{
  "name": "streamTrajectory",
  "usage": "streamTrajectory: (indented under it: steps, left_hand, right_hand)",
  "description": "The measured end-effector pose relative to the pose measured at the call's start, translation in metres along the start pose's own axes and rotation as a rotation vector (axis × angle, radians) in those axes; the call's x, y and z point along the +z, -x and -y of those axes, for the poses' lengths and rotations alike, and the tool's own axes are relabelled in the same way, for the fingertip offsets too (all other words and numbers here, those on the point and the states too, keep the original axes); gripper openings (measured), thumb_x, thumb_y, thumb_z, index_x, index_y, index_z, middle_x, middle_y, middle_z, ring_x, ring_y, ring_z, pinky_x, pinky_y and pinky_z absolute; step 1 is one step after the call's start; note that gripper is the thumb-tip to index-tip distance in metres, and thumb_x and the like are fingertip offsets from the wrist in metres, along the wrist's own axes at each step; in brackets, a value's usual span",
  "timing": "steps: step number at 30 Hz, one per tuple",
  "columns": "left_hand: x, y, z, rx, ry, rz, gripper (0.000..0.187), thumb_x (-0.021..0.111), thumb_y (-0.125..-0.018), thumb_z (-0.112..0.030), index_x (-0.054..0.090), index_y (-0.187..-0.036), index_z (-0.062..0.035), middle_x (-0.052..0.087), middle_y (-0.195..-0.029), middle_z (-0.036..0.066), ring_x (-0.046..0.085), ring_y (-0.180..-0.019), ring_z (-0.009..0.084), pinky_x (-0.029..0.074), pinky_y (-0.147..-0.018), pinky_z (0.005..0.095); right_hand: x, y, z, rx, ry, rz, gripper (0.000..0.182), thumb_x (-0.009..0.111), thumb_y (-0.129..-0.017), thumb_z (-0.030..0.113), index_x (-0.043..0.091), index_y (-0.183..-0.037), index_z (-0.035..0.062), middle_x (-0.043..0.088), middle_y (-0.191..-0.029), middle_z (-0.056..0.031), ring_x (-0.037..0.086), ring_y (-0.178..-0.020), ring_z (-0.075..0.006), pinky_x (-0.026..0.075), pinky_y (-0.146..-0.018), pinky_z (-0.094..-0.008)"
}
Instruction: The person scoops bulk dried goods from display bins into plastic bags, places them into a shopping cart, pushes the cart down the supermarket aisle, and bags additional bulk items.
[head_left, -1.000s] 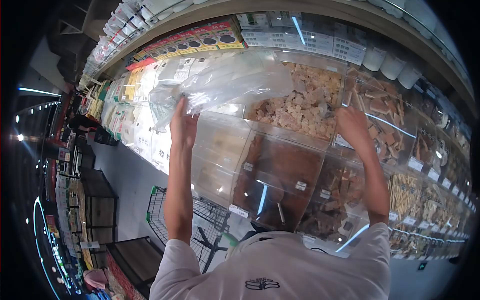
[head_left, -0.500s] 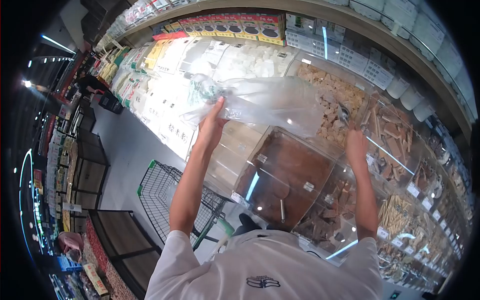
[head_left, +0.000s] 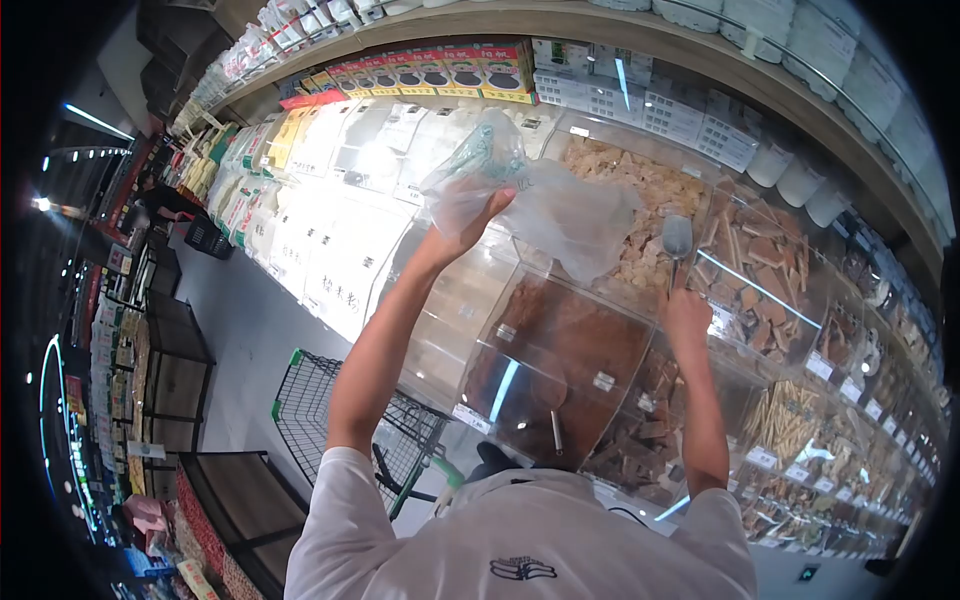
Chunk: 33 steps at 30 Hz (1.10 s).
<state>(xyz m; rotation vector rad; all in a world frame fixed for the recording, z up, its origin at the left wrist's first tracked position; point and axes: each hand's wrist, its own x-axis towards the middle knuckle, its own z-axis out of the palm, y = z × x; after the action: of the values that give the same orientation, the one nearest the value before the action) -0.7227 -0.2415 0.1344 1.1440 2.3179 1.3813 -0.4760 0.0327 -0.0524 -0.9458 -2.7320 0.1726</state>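
Observation:
My left hand [head_left: 470, 215] is closed around a clear plastic bag [head_left: 585, 215] with green print, which hangs out to the right over the bins. In my right hand [head_left: 686, 315] is the handle of a scoop [head_left: 677, 238]. Its bowl lies over yellowish sugar-like lumps [head_left: 645, 185] in a clear bin; whether the bowl carries any lumps I cannot make out. Nearer my body, a bin of fine brown powder [head_left: 590, 335] holds a second scoop [head_left: 557, 432]. Reddish-brown slabs [head_left: 770, 250] fill the bin to the right of my right hand.
White sacks [head_left: 330, 235] with printed writing stretch along the left of the counter. A wire shopping cart [head_left: 320, 400] stands by my left side. Red and yellow boxes [head_left: 465, 72] line up under the wooden shelf [head_left: 440, 28]. A person [head_left: 160, 200] with a basket is farther down the aisle.
My left hand has shifted right with the bag, which is now more bunched up. My right hand has moved left and down, and the scoop's bowl shows more fully. The view has turned slightly.

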Motion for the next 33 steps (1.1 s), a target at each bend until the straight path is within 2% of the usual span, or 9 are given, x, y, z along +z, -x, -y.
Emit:
streamTrajectory:
  steps: [7, 13, 15, 17, 20, 23, 24, 30, 33]
  left_hand:
    - [0.017, -0.033, -0.008, 0.268, -0.162, 0.079, 0.033, 0.065, -0.096, -0.029, 0.068, -0.102, 0.0027, 0.068, -0.092, 0.016, 0.062, -0.085, 0.0242, 0.048, -0.075, 0.0366]
    - [0.011, -0.063, -0.029, 0.239, -0.272, 0.332, 0.034, 0.064, -0.095, -0.031, 0.067, -0.11, 0.0002, 0.067, -0.101, 0.019, 0.062, -0.092, 0.0306, 0.047, -0.082, 0.04]
    - [0.016, -0.079, -0.028, 0.372, -0.239, 0.319, 0.026, 0.065, -0.095, -0.023, 0.066, -0.107, 0.0006, 0.068, -0.094, 0.013, 0.059, -0.083, 0.0227, 0.049, -0.077, 0.0362]
    - [0.018, -0.096, -0.035, 0.394, -0.251, 0.358, 0.025, 0.066, -0.095, -0.021, 0.066, -0.108, 0.0, 0.068, -0.096, 0.012, 0.06, -0.084, 0.0225, 0.05, -0.079, 0.0359]
    - [0.028, -0.112, -0.043, 0.438, -0.176, 0.341, 0.024, 0.066, -0.093, -0.018, 0.066, -0.109, -0.0006, 0.068, -0.1, 0.012, 0.061, -0.092, 0.0225, 0.049, -0.083, 0.0354]
    - [0.037, -0.12, -0.051, 0.504, -0.107, 0.256, 0.022, 0.065, -0.092, -0.015, 0.066, -0.108, 0.0, 0.067, -0.101, 0.013, 0.061, -0.094, 0.023, 0.049, -0.084, 0.0354]
    - [0.039, -0.12, -0.051, 0.536, -0.076, 0.213, 0.022, 0.064, -0.091, -0.013, 0.066, -0.108, 0.0003, 0.067, -0.101, 0.013, 0.061, -0.094, 0.0232, 0.048, -0.084, 0.0354]
    - [0.051, -0.132, -0.026, 0.276, 0.021, 0.097, 0.024, 0.059, -0.088, -0.009, 0.063, -0.11, 0.001, 0.065, -0.106, 0.012, 0.06, -0.096, 0.0217, 0.048, -0.085, 0.035]
    - [0.063, -0.136, -0.008, 0.317, 0.095, -0.019, 0.028, 0.059, -0.088, -0.012, 0.062, -0.113, 0.0, 0.065, -0.108, 0.01, 0.06, -0.097, 0.021, 0.048, -0.085, 0.0351]
  right_hand:
    - [-0.056, 0.014, 0.021, 0.1, -0.078, 0.03, 0.049, 0.069, -0.088, 0.029, 0.057, -0.128, 0.0042, 0.07, -0.075, -0.0211, 0.069, -0.073, -0.0407, 0.054, -0.065, -0.0522]
    - [-0.109, -0.043, 0.026, -0.082, -0.876, -0.051, 0.041, 0.068, -0.091, 0.013, 0.059, -0.129, 0.0049, 0.069, -0.083, -0.0095, 0.067, -0.075, -0.0189, 0.05, -0.065, -0.0343]
    - [-0.13, -0.081, 0.048, -0.236, -1.237, -0.134, 0.041, 0.064, -0.094, 0.008, 0.057, -0.134, 0.0046, 0.067, -0.096, -0.0051, 0.062, -0.081, -0.0107, 0.05, -0.072, -0.0286]
    - [-0.151, -0.118, 0.075, -0.381, -1.484, -0.128, 0.041, 0.062, -0.095, 0.006, 0.055, -0.135, 0.0039, 0.067, -0.111, -0.0038, 0.063, -0.089, -0.0101, 0.052, -0.079, -0.029]
    - [-0.164, -0.161, 0.089, -0.556, -1.568, 0.105, 0.037, 0.064, -0.094, 0.006, 0.059, -0.13, 0.002, 0.068, -0.109, -0.0052, 0.064, -0.089, -0.0106, 0.052, -0.083, -0.0284]
    - [-0.162, -0.182, 0.084, -0.522, -1.396, 0.074, 0.028, 0.067, -0.092, 0.007, 0.066, -0.12, -0.0001, 0.07, -0.105, -0.0053, 0.064, -0.088, -0.01, 0.052, -0.079, -0.0275]
    - [-0.164, -0.184, 0.08, -0.501, -1.389, 0.029, 0.019, 0.07, -0.091, 0.009, 0.071, -0.107, -0.0012, 0.071, -0.095, -0.0028, 0.063, -0.082, -0.0093, 0.051, -0.074, -0.0258]
    - [-0.19, -0.183, 0.063, -0.478, -1.099, -0.196, 0.013, 0.071, -0.091, 0.009, 0.071, -0.097, -0.0029, 0.063, -0.088, 0.0, 0.055, -0.074, -0.0067, 0.044, -0.064, -0.0235]
    - [-0.209, -0.18, 0.063, -0.506, -0.835, -0.386, 0.017, 0.07, -0.091, 0.015, 0.07, -0.097, -0.0006, 0.063, -0.085, -0.0039, 0.055, -0.073, -0.0071, 0.044, -0.065, -0.0253]
